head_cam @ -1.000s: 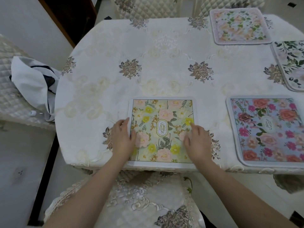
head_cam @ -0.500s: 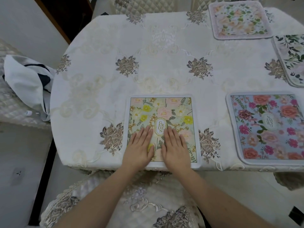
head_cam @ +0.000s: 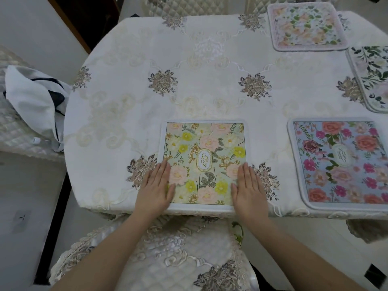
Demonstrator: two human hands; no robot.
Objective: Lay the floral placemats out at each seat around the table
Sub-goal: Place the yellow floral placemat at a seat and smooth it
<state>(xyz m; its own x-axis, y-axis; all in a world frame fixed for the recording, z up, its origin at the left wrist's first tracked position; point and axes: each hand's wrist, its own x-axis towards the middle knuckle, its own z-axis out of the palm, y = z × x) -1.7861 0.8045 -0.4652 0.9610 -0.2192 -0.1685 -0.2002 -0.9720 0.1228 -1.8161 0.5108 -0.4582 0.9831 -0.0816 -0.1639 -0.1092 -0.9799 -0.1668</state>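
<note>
Your left hand [head_cam: 155, 190] lies flat, fingers straight and together, palm down on the left edge of the GARDEN placemat [head_cam: 204, 162]. Your right hand [head_cam: 249, 190] lies the same way on the mat's right edge, fingers straight, nothing gripped. Both hands press the near corners; part of each palm spills off the mat onto the tablecloth [head_cam: 126, 106].

GARDEN placemat: square, pale green with pink and yellow flowers, flat between your hands, its near edge right at the table edge. It sits directly above the quilted chair [head_cam: 168, 255] under your forearms.

To the right of your right hand, well apart from it: blue rose placemat [head_cam: 340, 162], flat, also at the near edge of the table. Beyond it, at the right frame edge: white leaf-print placemat [head_cam: 373, 76], partly cut off. Far from both hands, at the far right of the table: pink-bordered placemat [head_cam: 306, 26].

To the left of your left hand, off the table: a white cloth with dark stripes [head_cam: 35, 101] crumpled on another quilted seat [head_cam: 12, 131].
</note>
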